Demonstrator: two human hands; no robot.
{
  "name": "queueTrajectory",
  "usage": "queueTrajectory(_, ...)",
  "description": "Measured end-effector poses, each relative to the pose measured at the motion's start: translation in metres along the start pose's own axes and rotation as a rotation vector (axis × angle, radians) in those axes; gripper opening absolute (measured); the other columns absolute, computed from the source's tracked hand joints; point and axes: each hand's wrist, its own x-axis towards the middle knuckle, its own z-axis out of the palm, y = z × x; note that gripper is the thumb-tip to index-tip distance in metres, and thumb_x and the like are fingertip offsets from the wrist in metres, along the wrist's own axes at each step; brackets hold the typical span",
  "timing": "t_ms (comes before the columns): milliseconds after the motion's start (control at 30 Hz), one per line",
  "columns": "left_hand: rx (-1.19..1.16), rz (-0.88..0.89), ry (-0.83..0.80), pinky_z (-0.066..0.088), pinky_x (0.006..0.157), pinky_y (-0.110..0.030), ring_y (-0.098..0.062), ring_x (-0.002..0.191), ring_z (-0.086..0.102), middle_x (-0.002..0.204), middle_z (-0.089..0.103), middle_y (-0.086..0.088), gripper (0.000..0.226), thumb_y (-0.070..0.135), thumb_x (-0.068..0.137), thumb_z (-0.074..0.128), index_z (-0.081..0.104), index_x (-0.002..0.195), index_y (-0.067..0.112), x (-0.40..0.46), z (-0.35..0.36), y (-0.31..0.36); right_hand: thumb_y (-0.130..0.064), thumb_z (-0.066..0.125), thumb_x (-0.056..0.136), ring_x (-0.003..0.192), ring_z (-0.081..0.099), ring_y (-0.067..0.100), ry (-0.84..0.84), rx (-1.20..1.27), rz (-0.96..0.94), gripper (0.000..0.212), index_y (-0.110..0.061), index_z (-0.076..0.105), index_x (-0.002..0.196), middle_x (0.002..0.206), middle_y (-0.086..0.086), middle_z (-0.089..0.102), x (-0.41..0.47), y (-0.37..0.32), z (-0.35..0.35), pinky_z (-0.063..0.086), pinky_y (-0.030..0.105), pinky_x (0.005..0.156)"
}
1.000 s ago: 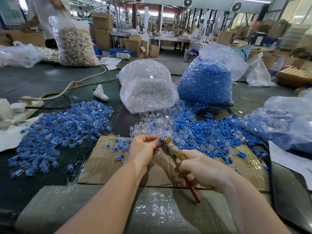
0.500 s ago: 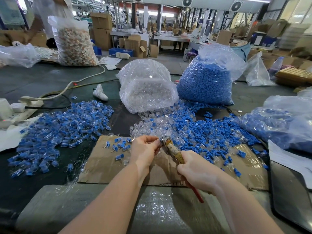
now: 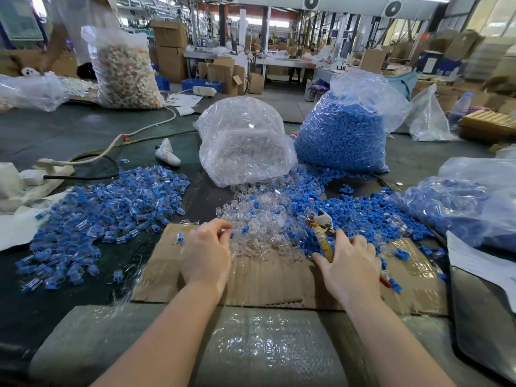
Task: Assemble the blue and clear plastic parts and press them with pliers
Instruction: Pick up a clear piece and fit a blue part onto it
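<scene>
Blue and clear plastic parts everywhere on the dark table (image 3: 69,135), largest lots first. Sack of blue parts (image 3: 343,135) standing at about one o'clock, upright, open at the top. Bag of clear parts (image 3: 245,146) just beside it at twelve o'clock, slumped, mouth spilling toward the near edge. Wide heap of assembled blue-and-clear pieces (image 3: 106,216) at ten o'clock, well apart from the sacks. Loose blue parts (image 3: 360,216) strewn at one to two o'clock, running up against the small mound of loose clear parts (image 3: 257,222) at twelve, both lapping onto the far edge of the cardboard sheet (image 3: 265,277) lying flat at centre. Another plastic bag with blue parts (image 3: 469,208) at three o'clock.

Left hand (image 3: 206,255) at eleven o'clock over the cardboard, fingers curled, fingertips pinching among the near edge of the clear mound; exact piece held too small to tell. Right hand (image 3: 349,263) at one o'clock, fingers curled around the handles of the pliers (image 3: 324,233), nose pointing away at twelve into the blue scatter, jaws slightly parted, red handle tip showing behind the palm. Single assembled piece (image 3: 180,238) on the cardboard just left of the left hand
</scene>
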Motion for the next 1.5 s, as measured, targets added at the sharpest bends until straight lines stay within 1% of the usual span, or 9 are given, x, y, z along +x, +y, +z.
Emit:
queueTrajectory(100, 0.162, 0.017, 0.057, 0.038, 0.072, -0.029, -0.014, 0.086, 0.047, 0.096, 0.064, 0.003, 0.017, 0.03, 0.093, 0.053, 0.067, 0.103, 0.03, 0.009, -0.006, -0.015, -0.06, 0.042, 0.09, 0.126, 0.037, 0.027, 0.016, -0.065, 0.004, 0.072, -0.017, 0.024, 0.145, 0.135, 0.011, 0.04, 0.002, 0.003, 0.006, 0.033, 0.036, 0.1)
queueTrajectory(233, 0.276, -0.005, 0.004, 0.039, 0.087, -0.037, -0.02, 0.1, 0.047, 0.1, 0.06, 0.003, 0.022, 0.03, 0.094, 0.052, 0.067, 0.109, 0.034, 0.014, -0.01, -0.025, -0.061, 0.035, 0.091, 0.125, 0.037, 0.027, 0.027, -0.108, 0.004, 0.07, -0.016, 0.026, 0.144, 0.136, 0.011, 0.04, 0.001, 0.002, 0.01, 0.033, 0.035, 0.1)
queueTrajectory(400, 0.342, 0.009, -0.017, 0.03, 0.092, -0.035, -0.019, 0.109, 0.035, 0.112, 0.05, 0.007, 0.029, 0.034, 0.093, 0.051, 0.058, 0.121, 0.039, 0.01, -0.005, -0.021, -0.06, 0.033, 0.093, 0.122, 0.039, 0.026, 0.034, -0.121, 0.002, 0.067, -0.016, 0.027, 0.143, 0.133, 0.011, 0.042, 0.0, 0.002, 0.009, 0.034, 0.034, 0.098)
queueTrajectory(500, 0.213, 0.104, -0.005, 0.029, 0.095, -0.032, -0.016, 0.106, 0.035, 0.112, 0.051, 0.006, 0.029, 0.029, 0.091, 0.056, 0.061, 0.119, 0.032, 0.003, 0.002, -0.009, -0.059, 0.033, 0.093, 0.123, 0.039, 0.026, 0.036, -0.119, 0.005, 0.065, -0.017, 0.028, 0.142, 0.133, 0.01, 0.043, 0.001, 0.002, 0.009, 0.035, 0.035, 0.097)
queueTrajectory(700, -0.077, 0.301, -0.18, 0.037, 0.087, -0.018, -0.008, 0.095, 0.045, 0.093, 0.054, 0.01, 0.018, 0.022, 0.088, 0.061, 0.066, 0.106, 0.02, -0.02, 0.025, 0.011, -0.049, 0.046, 0.092, 0.125, 0.036, 0.025, 0.097, -0.022, -0.039, 0.053, -0.024, 0.037, 0.138, 0.135, 0.006, 0.04, -0.004, -0.003, 0.007, 0.03, 0.039, 0.1)
queueTrajectory(867, -0.067, 0.328, -0.227, 0.035, 0.086, -0.016, -0.006, 0.096, 0.042, 0.094, 0.047, 0.013, 0.023, 0.026, 0.088, 0.062, 0.064, 0.11, 0.02, -0.028, 0.038, 0.01, -0.024, 0.061, 0.088, 0.109, 0.044, 0.025, 0.221, 0.105, -0.197, 0.02, -0.02, 0.064, 0.106, 0.116, 0.004, 0.052, -0.006, -0.009, 0.009, 0.031, 0.04, 0.09)
queueTrajectory(1067, -0.079, 0.338, -0.232, 0.03, 0.082, -0.013, -0.003, 0.092, 0.04, 0.093, 0.046, 0.012, 0.024, 0.025, 0.088, 0.062, 0.065, 0.111, 0.019, -0.028, 0.038, 0.007, -0.028, 0.045, 0.096, 0.112, 0.036, 0.021, 0.122, 0.008, -0.165, 0.023, -0.031, 0.061, 0.112, 0.121, 0.0, 0.042, -0.004, -0.016, 0.016, 0.027, 0.038, 0.09)
queueTrajectory(1200, -0.104, 0.346, -0.224, 0.039, 0.08, -0.014, -0.005, 0.084, 0.048, 0.092, 0.047, 0.013, 0.021, 0.022, 0.086, 0.065, 0.066, 0.107, 0.018, -0.03, 0.037, 0.007, -0.028, 0.047, 0.095, 0.111, 0.035, 0.02, 0.124, 0.017, -0.162, 0.019, -0.031, 0.063, 0.107, 0.121, -0.001, 0.042, -0.003, -0.018, 0.017, 0.025, 0.037, 0.089)
queueTrajectory(1500, -0.175, 0.338, -0.234, 0.04, 0.073, -0.004, 0.0, 0.081, 0.052, 0.088, 0.049, 0.017, 0.011, 0.012, 0.085, 0.066, 0.066, 0.093, 0.018, -0.032, 0.033, 0.008, -0.021, 0.047, 0.096, 0.11, 0.037, 0.018, 0.131, 0.003, -0.179, 0.017, -0.028, 0.06, 0.103, 0.121, -0.004, 0.046, -0.001, -0.021, 0.02, 0.023, 0.035, 0.087)
